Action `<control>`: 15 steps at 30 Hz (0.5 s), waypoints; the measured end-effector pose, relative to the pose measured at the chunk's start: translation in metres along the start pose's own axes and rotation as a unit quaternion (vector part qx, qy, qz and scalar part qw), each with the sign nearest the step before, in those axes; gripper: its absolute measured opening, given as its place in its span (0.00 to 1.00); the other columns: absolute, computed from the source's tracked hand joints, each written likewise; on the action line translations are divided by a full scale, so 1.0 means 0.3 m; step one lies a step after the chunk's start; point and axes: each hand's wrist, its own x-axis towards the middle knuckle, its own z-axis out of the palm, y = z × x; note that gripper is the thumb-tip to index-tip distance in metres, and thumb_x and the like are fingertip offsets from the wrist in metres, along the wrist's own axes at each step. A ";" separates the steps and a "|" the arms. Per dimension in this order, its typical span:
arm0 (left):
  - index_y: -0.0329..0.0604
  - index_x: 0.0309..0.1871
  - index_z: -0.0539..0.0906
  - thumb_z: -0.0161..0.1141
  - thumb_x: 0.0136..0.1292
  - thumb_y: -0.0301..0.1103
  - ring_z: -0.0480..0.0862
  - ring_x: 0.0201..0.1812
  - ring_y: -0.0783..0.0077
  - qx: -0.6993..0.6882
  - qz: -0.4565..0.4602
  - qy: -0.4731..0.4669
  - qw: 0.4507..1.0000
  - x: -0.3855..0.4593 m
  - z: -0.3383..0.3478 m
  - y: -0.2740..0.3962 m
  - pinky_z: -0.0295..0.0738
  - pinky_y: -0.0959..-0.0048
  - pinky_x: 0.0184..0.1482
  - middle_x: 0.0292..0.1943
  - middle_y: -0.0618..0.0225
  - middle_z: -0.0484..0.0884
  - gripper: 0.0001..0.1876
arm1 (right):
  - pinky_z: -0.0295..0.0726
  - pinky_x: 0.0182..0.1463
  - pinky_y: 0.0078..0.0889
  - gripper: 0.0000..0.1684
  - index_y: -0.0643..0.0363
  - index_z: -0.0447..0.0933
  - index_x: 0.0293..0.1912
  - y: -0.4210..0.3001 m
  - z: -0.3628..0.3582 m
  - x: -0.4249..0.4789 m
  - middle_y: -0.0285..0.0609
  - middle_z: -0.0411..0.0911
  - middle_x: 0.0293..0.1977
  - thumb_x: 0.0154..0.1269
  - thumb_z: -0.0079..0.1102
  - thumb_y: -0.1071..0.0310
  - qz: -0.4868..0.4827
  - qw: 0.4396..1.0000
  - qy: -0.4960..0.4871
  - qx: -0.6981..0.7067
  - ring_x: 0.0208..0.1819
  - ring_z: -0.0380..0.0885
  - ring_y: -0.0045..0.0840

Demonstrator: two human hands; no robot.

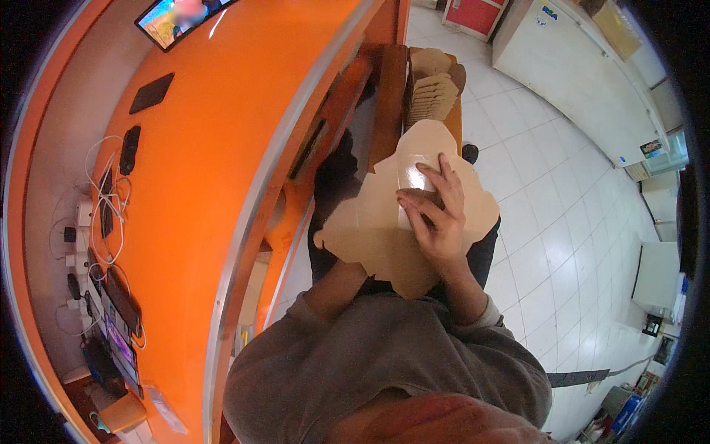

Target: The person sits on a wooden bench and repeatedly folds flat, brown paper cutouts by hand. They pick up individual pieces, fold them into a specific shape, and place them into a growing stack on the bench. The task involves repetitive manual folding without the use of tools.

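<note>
A flat, unfolded cardboard food-box blank (383,222) with rounded flaps lies across my lap, its glossy inner face upward. My right hand (441,213) rests on its middle with the fingers spread and nothing held between them. My left forearm (338,286) passes beneath the near left edge of the blank, and the left hand is hidden under the cardboard. Just beyond the blank, a row of similar cardboard blanks (432,97) stands closely packed on a brown wooden bench (386,105).
To my left runs an orange counter (222,155) with a metal edge. It bears a tablet (177,19), a dark flat device (151,92), tangled white cables (113,197) and several phones (123,299). A white chest freezer (571,72) stands across the tiled floor (554,222) on the right.
</note>
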 end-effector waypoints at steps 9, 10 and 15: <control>0.41 0.50 0.83 0.59 0.72 0.42 0.81 0.43 0.74 -0.023 0.033 0.028 0.999 0.002 0.022 -0.010 0.77 0.69 0.46 0.41 0.67 0.83 0.14 | 0.55 0.72 0.63 0.07 0.51 0.88 0.35 0.006 0.050 -0.014 0.44 0.74 0.62 0.53 0.70 0.70 -0.017 0.999 0.029 -0.034 0.74 0.58 0.50; 0.41 0.49 0.83 0.59 0.72 0.42 0.81 0.43 0.74 -0.020 0.036 0.030 0.999 0.003 0.023 -0.012 0.77 0.69 0.46 0.41 0.67 0.83 0.14 | 0.55 0.71 0.66 0.07 0.50 0.87 0.35 0.014 0.056 -0.015 0.43 0.74 0.62 0.53 0.70 0.68 -0.027 0.998 0.027 -0.042 0.74 0.58 0.51; 0.41 0.49 0.83 0.59 0.72 0.42 0.81 0.43 0.74 -0.011 0.058 0.054 0.997 -0.005 0.028 -0.007 0.77 0.70 0.46 0.41 0.67 0.83 0.14 | 0.58 0.69 0.67 0.11 0.47 0.87 0.37 0.017 0.067 -0.019 0.42 0.72 0.63 0.51 0.68 0.67 -0.055 0.995 0.026 -0.082 0.72 0.60 0.51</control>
